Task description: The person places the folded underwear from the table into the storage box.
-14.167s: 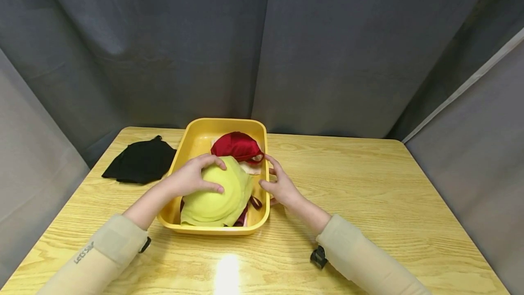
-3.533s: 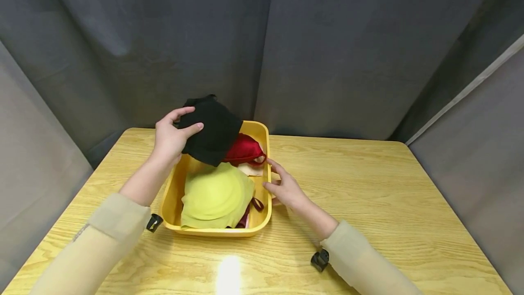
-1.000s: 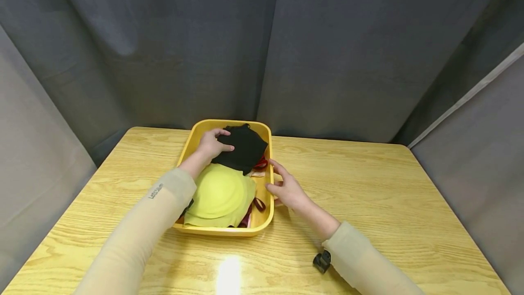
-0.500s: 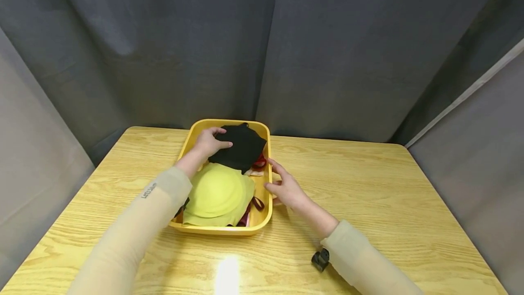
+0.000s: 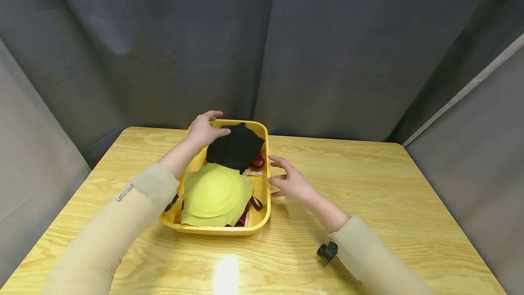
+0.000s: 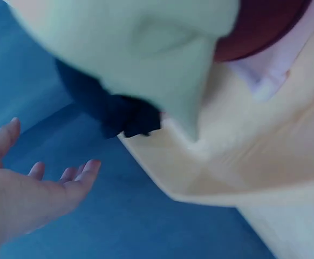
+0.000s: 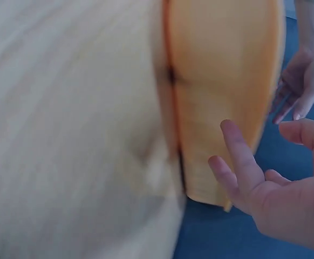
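Note:
In the head view my left hand (image 5: 204,130) is raised over the far left corner of a yellow plastic basin (image 5: 267,208), fingers spread and holding nothing. A folded black bra (image 5: 235,147) lies in the basin's far half, just right of that hand. A yellow padded bra (image 5: 214,192) fills the near half. The black bra mostly covers a red bra (image 5: 259,160). My right hand (image 5: 292,182) hovers loosely beside the basin's right wall, a small gap showing in the right wrist view, where both this right hand (image 7: 278,202) and my left hand (image 7: 305,81) look empty.
The basin stands on a wood-grain table (image 5: 348,185) near its far edge. Under the yellow bra, a dark red strap (image 5: 256,203) and some maroon cloth (image 5: 242,218) peek out. Grey curtains (image 5: 196,49) hang behind and at both sides.
The black bra went from the table at left into the basin, onto the red bra. My left hand has let go and lifted away; my right hand has drawn back slightly from the basin wall.

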Demonstrator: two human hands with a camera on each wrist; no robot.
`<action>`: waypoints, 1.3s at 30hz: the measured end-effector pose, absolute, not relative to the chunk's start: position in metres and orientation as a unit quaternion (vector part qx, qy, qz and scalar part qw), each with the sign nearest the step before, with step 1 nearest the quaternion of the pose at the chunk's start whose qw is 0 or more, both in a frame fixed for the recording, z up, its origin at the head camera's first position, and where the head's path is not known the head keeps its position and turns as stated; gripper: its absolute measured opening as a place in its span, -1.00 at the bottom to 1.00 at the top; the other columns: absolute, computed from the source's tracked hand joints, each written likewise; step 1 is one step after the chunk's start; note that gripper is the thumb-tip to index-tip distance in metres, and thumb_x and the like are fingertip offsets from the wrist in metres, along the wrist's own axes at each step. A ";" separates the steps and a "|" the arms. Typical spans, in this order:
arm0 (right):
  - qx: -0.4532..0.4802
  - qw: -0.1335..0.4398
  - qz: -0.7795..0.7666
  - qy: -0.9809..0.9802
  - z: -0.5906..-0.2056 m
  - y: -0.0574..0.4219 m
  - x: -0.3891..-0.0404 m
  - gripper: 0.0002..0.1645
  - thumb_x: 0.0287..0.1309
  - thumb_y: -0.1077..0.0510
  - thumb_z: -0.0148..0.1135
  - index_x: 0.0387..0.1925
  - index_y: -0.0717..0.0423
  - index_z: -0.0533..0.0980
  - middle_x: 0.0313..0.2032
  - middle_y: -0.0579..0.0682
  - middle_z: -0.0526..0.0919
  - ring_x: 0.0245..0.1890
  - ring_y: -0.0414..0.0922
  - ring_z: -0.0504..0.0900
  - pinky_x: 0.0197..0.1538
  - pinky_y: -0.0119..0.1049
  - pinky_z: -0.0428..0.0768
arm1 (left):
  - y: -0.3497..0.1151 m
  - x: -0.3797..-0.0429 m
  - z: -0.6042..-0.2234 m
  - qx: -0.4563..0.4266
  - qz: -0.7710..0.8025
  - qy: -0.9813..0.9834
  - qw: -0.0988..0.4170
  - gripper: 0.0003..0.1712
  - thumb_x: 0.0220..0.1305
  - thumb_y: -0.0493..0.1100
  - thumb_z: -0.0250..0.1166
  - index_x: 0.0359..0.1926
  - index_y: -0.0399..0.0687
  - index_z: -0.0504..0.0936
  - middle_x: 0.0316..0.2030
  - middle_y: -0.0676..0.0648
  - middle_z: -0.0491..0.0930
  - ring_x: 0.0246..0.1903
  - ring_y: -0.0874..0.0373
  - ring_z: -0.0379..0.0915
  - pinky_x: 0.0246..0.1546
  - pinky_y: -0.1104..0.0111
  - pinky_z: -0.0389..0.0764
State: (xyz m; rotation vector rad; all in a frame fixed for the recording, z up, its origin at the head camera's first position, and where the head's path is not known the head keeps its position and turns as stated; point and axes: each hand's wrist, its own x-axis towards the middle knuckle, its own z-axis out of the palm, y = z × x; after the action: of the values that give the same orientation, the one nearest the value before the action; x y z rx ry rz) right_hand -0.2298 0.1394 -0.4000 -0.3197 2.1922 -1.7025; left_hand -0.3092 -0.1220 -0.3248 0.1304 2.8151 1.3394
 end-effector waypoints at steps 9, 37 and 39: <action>-0.129 0.139 -0.569 0.800 -0.363 0.170 -0.221 -0.28 0.24 0.23 0.07 0.40 -0.06 0.11 0.38 0.05 0.09 0.19 0.15 0.39 -0.08 -0.07 0.62 | -0.136 -0.285 -0.292 0.076 0.399 0.914 -0.011 -0.27 0.18 -0.07 0.32 0.35 -0.01 0.28 0.32 -0.19 0.28 0.31 -0.10 0.17 0.21 0.05 0.33; -0.180 -0.172 -0.415 0.875 -0.321 0.281 -0.172 -0.25 0.15 0.34 0.20 0.36 -0.02 0.22 0.30 0.05 0.27 0.09 -0.54 0.41 -0.14 -0.71 0.46 | -0.204 -0.190 -0.317 0.126 0.314 0.914 -0.224 -0.28 0.19 -0.06 0.31 0.33 -0.12 0.30 0.27 -0.27 0.31 0.25 -0.25 0.20 0.18 -0.16 0.25; -0.175 -0.184 -0.412 0.875 -0.325 0.286 -0.170 -0.24 0.14 0.35 0.20 0.35 -0.03 0.23 0.28 0.02 0.29 0.12 -0.52 0.38 -0.12 -0.72 0.45 | -0.212 -0.186 -0.326 0.120 0.314 0.913 -0.232 -0.29 0.19 -0.07 0.31 0.32 -0.13 0.31 0.26 -0.28 0.32 0.24 -0.26 0.20 0.16 -0.17 0.25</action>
State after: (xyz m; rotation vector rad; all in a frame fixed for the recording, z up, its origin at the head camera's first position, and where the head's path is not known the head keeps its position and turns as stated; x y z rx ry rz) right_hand -0.1700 0.2856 -0.3254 -0.6249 3.1269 -1.4714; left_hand -0.1860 -0.2123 -0.3257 0.4437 3.3881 1.1666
